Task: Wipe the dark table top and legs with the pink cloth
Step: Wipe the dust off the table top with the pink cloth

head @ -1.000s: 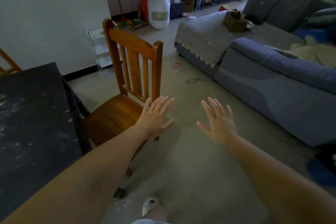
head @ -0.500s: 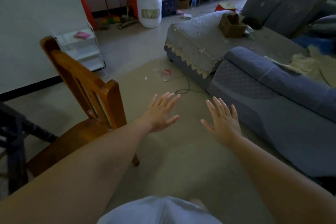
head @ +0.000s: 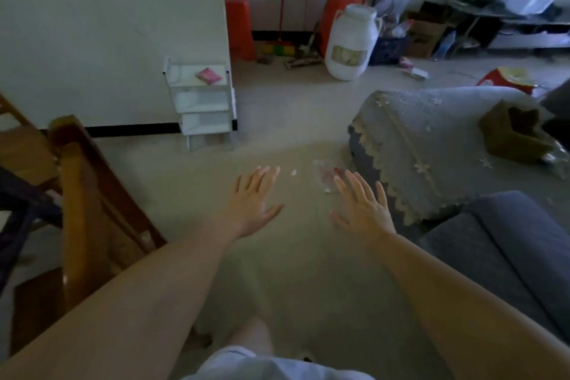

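Pale concrete floor [head: 287, 271] fills the middle of what we see, with both our arms stretched out over it. Our left hand [head: 254, 200] and right hand [head: 362, 205] hover side by side, palms down, fingers straight and spread, each holding nothing and touching nothing.

Far ahead of the left hand, against the pale wall, stands a small white shelf rack [head: 203, 102], and on its top tier lies the pink cloth [head: 209, 76], well apart from both hands. Open floor lies between our fingertips and the rack.

Left of our left forearm, close by, a wooden chair [head: 89, 194] leans into view, its back rail tilted across the frame. Behind it, at the far left edge, a dark bar [head: 27, 194] shows; we cannot tell for certain that it belongs to the table.

Right of the right hand, just beside it, sits a grey sofa [head: 505, 250], its arm draped with a lace-edged cover [head: 431, 145]; a brown cardboard box [head: 515, 133] rests on that cover. Scraps of litter [head: 324, 176] lie on the floor just past the right fingertips.

Farther ahead, along the back wall, we see a white plastic jug [head: 351, 40], a red stool [head: 239, 25] and a broom [head: 280, 46].
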A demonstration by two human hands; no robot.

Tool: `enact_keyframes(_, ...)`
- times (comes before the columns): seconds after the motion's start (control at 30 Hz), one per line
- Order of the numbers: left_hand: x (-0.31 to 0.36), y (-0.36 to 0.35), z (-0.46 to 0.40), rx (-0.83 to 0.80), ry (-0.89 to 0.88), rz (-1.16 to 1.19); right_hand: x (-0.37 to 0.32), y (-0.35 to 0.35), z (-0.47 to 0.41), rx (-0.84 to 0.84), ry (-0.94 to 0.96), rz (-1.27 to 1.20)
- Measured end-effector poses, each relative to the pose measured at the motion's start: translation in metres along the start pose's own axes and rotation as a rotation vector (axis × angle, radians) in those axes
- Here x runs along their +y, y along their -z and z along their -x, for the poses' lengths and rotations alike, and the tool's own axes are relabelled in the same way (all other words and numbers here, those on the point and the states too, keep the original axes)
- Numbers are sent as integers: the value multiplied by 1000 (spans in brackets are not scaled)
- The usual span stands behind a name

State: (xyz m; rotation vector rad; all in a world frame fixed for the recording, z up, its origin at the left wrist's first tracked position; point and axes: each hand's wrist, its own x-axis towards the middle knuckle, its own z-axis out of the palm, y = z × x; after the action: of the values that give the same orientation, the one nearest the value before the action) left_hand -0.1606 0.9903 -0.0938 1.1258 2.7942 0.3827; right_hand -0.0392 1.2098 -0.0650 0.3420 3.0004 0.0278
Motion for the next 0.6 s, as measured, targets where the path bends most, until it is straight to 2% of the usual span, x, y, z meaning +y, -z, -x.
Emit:
enact_keyframes(0.23, -106, 18, -102, 44, 227, -43, -26, 6, -190, 31, 266, 31)
enact_keyframes(0.43, -210, 60, -207, 29, 233, -82, -65, 30, -356, 64, 290, -22)
enact_keyframes(0.6, -291, 89, -281, 26, 325, -94, -97, 43, -474, 53, 334, -30)
